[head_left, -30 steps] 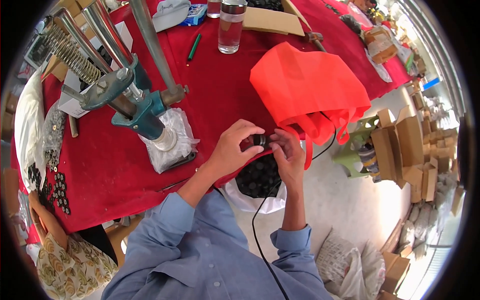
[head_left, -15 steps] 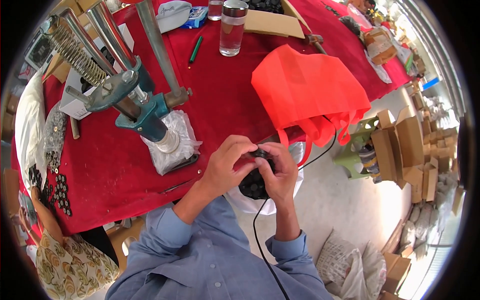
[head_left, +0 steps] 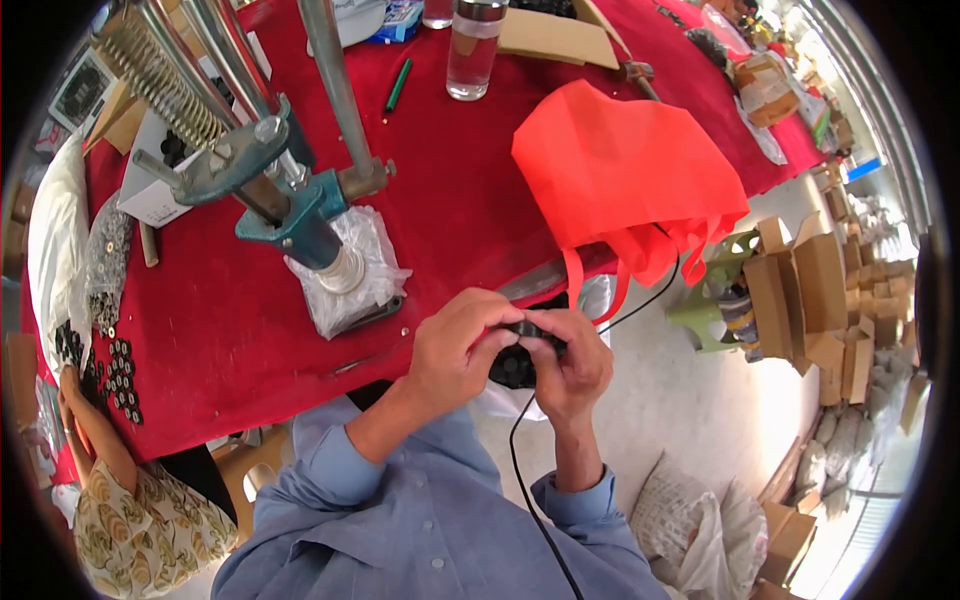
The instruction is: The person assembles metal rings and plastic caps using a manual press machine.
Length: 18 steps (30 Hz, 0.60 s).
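Observation:
Both my hands meet at the table's front edge, thumbs and fingers pinching one small round black part point(head_left: 523, 329). My left hand point(head_left: 458, 345) grips it from the left and my right hand point(head_left: 572, 362) from the right; the fingers cover much of it. Below them a white bag point(head_left: 505, 402) holds several similar black parts point(head_left: 514, 372), partly hidden by my hands. Left of my hands stands a teal hand press point(head_left: 290, 215), its base wrapped in clear plastic point(head_left: 345, 270).
On the red-covered table point(head_left: 440, 200) lie a red-orange cloth bag point(head_left: 630, 170), a glass of clear liquid point(head_left: 474, 55), a green pen point(head_left: 398, 85) and a hammer point(head_left: 642, 78). A co-worker's arm point(head_left: 100, 440) reaches toward black rings point(head_left: 122, 380) at left. Opened cardboard boxes point(head_left: 800, 280) stand at right.
My hands, still pinching the black part together, are slightly lower in the picture. The view has shifted a little, moving the press and table objects. The co-worker's arm has moved at the left.

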{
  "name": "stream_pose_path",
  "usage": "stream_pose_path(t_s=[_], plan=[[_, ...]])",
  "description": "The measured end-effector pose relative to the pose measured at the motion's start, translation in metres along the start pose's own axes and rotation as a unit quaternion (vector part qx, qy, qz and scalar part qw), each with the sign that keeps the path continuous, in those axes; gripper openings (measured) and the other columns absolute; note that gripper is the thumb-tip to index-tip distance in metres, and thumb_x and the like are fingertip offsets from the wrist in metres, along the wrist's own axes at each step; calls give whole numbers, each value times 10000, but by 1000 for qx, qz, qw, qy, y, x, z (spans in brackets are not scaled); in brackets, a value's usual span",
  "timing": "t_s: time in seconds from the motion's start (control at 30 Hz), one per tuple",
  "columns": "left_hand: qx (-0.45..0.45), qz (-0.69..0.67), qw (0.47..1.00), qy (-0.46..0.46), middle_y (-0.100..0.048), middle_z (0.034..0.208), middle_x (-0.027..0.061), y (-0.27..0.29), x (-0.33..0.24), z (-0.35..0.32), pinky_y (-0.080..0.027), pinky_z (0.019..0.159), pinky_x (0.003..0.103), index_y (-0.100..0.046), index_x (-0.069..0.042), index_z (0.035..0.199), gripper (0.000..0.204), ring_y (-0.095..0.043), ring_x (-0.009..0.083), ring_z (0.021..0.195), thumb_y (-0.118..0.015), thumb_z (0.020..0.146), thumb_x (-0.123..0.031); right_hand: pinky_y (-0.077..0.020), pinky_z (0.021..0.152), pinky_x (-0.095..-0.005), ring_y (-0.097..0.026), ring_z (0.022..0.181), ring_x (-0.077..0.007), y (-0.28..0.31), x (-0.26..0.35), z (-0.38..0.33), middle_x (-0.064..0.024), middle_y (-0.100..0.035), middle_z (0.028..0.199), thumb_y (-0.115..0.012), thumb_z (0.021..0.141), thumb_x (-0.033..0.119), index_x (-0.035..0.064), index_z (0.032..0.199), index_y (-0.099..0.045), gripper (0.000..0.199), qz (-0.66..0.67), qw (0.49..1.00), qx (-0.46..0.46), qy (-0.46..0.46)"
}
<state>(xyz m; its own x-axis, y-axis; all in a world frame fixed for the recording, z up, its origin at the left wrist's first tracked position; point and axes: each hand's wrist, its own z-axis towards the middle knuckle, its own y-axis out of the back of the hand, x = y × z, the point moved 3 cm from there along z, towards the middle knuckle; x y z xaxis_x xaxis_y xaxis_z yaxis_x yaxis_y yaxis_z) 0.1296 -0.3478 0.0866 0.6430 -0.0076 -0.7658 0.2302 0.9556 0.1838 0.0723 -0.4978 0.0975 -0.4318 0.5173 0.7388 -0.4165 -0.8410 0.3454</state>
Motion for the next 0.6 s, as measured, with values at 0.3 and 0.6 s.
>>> stream_pose_path(t_s=[0.3,0.6], plan=[[4,-30,995,92,-685,963,156,-1,6,-41,-552,770,347,-665,30,1041,217,-678,267,871,-725,840,82,-545,706,-291,-690,842,-198,-13,-13,-41,-134,-708,951,-756,813,-87,-2,1051,-704,258,132,977,3,-168],[-4,-70,998,4,-668,1027,172,12,-28,-29,-542,794,335,-625,21,1123,171,-656,245,889,-666,958,6,-555,711,-320,-691,846,-260,-1,27,-18,-157,-702,949,-771,775,-72,-22,1014,-687,258,108,993,-13,-46]])
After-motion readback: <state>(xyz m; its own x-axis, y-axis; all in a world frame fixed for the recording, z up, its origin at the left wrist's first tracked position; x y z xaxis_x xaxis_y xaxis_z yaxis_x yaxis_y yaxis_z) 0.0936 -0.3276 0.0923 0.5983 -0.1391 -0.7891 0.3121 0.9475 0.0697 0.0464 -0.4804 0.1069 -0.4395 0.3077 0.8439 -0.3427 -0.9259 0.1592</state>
